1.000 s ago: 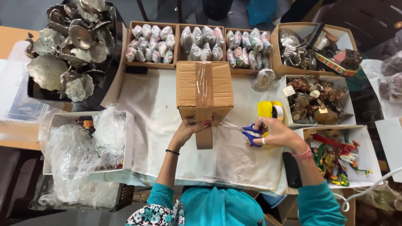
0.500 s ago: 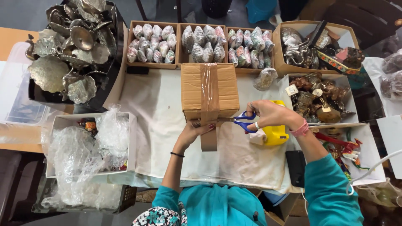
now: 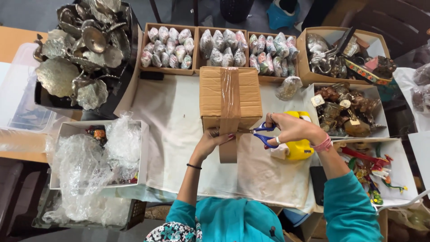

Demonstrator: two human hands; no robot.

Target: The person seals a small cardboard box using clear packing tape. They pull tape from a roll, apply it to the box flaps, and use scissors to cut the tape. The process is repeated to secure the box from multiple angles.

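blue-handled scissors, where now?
Head view, centre-right: the blue-handled scissors are in the right hand, blades pointing left at the brown tape strip hanging off the taped cardboard box, beside the left hand.

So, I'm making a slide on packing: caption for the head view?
Left hand steadies a taped box while the right hand cuts its tape strip with blue scissors.

- A table (image 3: 13,49) with a tan wooden top carries everything; a white cloth (image 3: 174,116) covers its middle.
- On the cloth stand a taped cardboard box (image 3: 229,96) and a yellow tape dispenser (image 3: 299,148).
- Along the far edge sit three trays of wrapped pieces (image 3: 219,47).
- At the left lie a black tray of metal dishes (image 3: 85,54) and a white box of plastic wrap (image 3: 96,154).
- At the right stand open boxes of ornaments (image 3: 345,107).
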